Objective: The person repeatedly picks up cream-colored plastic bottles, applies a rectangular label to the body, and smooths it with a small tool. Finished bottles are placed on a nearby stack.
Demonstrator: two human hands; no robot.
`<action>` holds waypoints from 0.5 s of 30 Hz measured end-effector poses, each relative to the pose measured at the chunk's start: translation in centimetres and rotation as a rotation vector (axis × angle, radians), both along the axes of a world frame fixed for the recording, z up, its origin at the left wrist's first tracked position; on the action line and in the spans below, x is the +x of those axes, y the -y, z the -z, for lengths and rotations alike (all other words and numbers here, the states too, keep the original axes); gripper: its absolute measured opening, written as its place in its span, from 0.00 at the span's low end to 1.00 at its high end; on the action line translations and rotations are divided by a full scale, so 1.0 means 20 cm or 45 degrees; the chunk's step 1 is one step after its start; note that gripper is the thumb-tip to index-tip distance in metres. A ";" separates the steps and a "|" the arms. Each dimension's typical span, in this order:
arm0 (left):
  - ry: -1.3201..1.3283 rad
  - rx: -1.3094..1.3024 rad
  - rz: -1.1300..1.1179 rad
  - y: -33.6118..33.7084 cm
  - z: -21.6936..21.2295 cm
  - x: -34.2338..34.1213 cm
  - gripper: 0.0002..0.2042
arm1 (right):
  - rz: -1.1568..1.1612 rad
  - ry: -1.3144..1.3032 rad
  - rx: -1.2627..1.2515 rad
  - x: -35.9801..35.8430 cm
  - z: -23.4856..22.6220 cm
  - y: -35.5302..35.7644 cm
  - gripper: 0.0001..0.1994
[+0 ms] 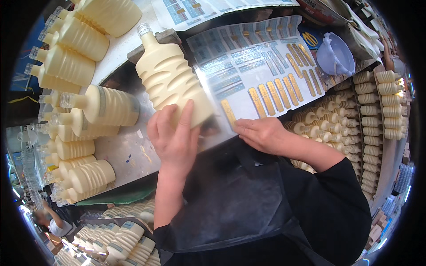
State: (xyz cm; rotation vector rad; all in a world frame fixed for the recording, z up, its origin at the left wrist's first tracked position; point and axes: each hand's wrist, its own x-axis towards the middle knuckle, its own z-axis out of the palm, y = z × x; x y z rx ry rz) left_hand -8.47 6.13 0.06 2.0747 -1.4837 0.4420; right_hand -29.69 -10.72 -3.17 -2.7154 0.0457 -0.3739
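A cream-coloured bottle (171, 73) with wavy dented sides and a clear neck lies tilted, its neck pointing away and its shoulder near a grey block (168, 37). My left hand (174, 133) grips the near end of this bottle, fingers spread over its side. To the right, my right hand (259, 133) pinches the lower end of a narrow gold label (228, 113) at the near left edge of a white label sheet (222, 40). My fingertips hide that end, so whether it has come off the sheet is unclear. Several matching gold labels (278, 94) stand in a row beside it.
Several cream bottles (113, 106) crowd the left side of the metal table (126, 153). A lilac bucket (335, 55) and yellow-handled scissors (309, 40) sit at the far right. Racks of bottles (370, 111) stand on the right, and more bottles (126, 239) are at the lower left.
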 end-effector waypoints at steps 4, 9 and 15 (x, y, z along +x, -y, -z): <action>-0.108 -0.094 0.009 -0.01 0.00 0.00 0.25 | 0.027 0.031 -0.032 0.03 0.01 0.00 0.14; -0.053 -0.255 0.034 0.03 -0.07 -0.06 0.19 | 0.385 0.015 -0.028 0.13 0.01 0.17 0.11; -0.244 -0.151 0.554 0.15 -0.01 -0.23 0.16 | 0.550 -0.193 -0.067 0.21 0.10 0.21 0.12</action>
